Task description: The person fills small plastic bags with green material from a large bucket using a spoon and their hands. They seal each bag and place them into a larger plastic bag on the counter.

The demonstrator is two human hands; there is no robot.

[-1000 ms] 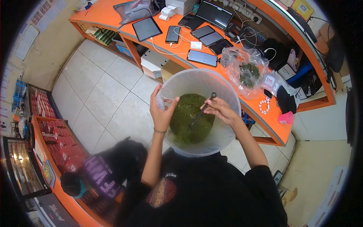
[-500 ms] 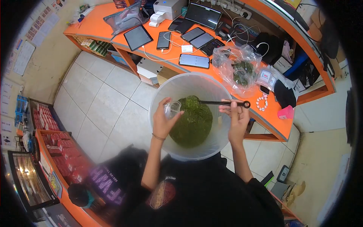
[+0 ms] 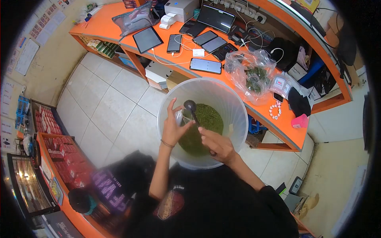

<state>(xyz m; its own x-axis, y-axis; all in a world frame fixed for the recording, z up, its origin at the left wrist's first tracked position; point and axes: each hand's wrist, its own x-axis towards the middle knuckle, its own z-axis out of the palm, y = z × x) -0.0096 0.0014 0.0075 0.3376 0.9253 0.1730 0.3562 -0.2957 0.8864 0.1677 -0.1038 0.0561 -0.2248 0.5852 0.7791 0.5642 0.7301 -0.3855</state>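
My left hand (image 3: 171,129) is over the left side of a big translucent tub (image 3: 234,95), its thumb and fingers curved around a small clear plastic bag (image 3: 178,116). My right hand (image 3: 219,146) grips the handle of a black long-handled spoon (image 3: 190,106). The spoon's dark bowl is at the bag's mouth, near my left fingertips; no green stuff shows on it. Below both hands, finely chopped dried green leaves (image 3: 210,115) cover the tub's bottom. Part of the bag is hidden by my left hand.
Behind the tub runs an orange counter (image 3: 119,41) with phones, a tablet (image 3: 147,39), a laptop (image 3: 216,18) and a label printer (image 3: 180,8). A large clear bag of green leaves (image 3: 254,75) lies there too. At lower left is another person (image 3: 115,182) in dark clothes.
The spoon has swung from the tub's right side to the bag in my left hand, and the green heap on it is gone. My right hand has moved left and down.
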